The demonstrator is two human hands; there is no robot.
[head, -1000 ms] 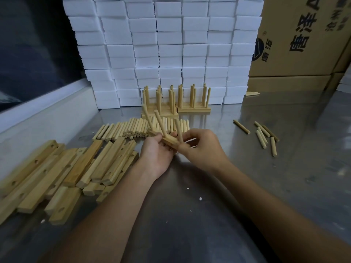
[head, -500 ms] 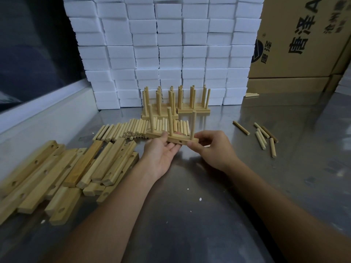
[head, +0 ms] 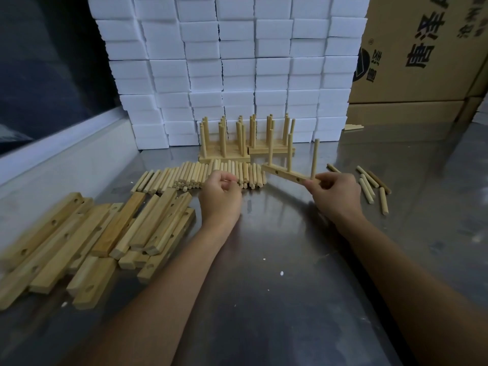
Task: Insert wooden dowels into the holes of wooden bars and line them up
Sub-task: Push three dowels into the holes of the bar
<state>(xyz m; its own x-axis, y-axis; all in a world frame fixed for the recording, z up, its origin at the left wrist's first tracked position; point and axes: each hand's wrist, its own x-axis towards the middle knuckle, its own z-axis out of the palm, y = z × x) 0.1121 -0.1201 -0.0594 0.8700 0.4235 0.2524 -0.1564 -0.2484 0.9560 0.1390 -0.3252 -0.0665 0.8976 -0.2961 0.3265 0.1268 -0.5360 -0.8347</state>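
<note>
Holding one wooden bar (head: 286,174) by its near end, the right hand (head: 334,195) pinches it between thumb and fingers above the metal table (head: 277,260). Three dowels (head: 290,151) stand upright in this bar, and two empty holes show on its side face. The bar is lifted and tilted, with its far end pointing to the finished bars (head: 247,140), which stand in a group near the wall of white blocks (head: 232,62) with their dowels pointing up. The left hand (head: 220,198) is apart from the bar; its fingers are loosely curled and hold nothing, just in front of the row of loose dowels (head: 200,175) lying on the table. A pile of empty bars (head: 100,233) lies at the left. A few more dowels (head: 372,186) lie scattered at the right, near the right hand. Cardboard boxes (head: 422,48) stand behind at the right.
</note>
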